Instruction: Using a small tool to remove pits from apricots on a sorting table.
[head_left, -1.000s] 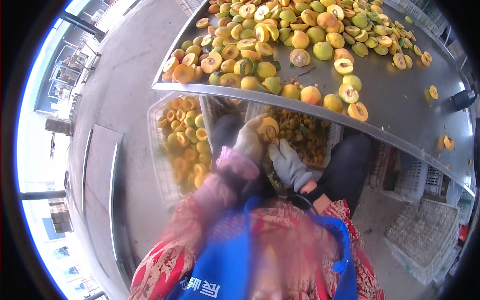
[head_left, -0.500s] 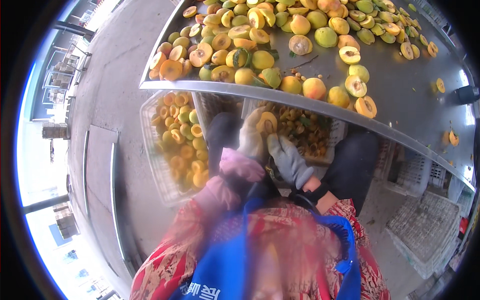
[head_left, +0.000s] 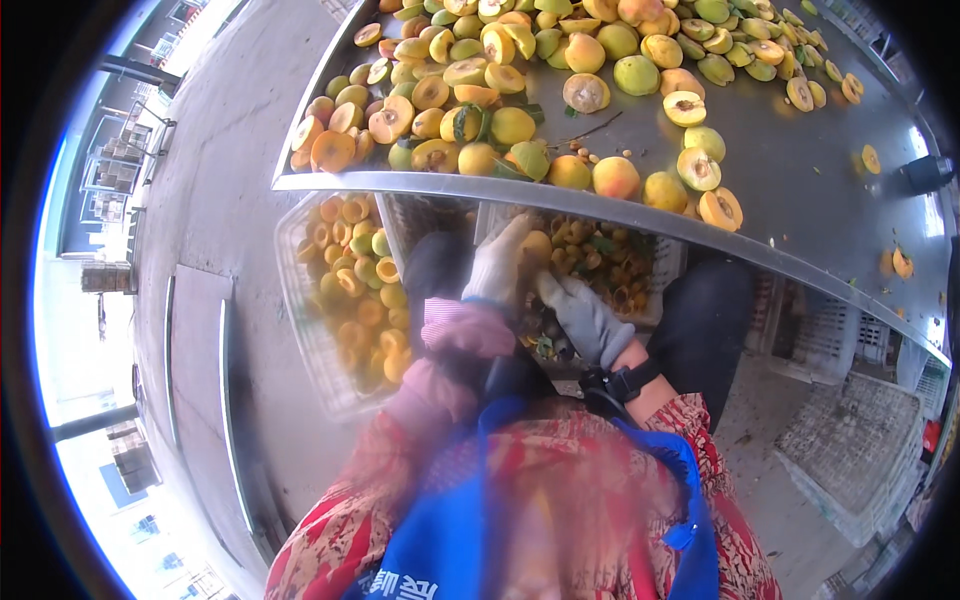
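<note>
The left hand (head_left: 497, 268), in a pale glove, curls around a yellow-orange fruit (head_left: 537, 247), which sits below the front edge of the metal table (head_left: 820, 215), between the person's knees. The right hand (head_left: 585, 318), in a grey glove, reaches in from the other side with its fingertips just beside the fruit — whether it grips anything, I cannot tell. A dark watch (head_left: 637, 379) circles the right wrist.

Under the table, beyond the hands, a pale crate (head_left: 670, 272) holds small fruit halves and some green leaves. To the left stands a whitish crate (head_left: 298, 300) filled with orange and yellow fruit, several pieces cut open and hollow.

On the table lies a broad heap of fruits (head_left: 512, 126), green to orange, some whole and some halved — a few halves with the pit showing. A thin twig (head_left: 600, 128) lies near the front edge. Stacked crates (head_left: 850, 450) stand on the floor at right.
</note>
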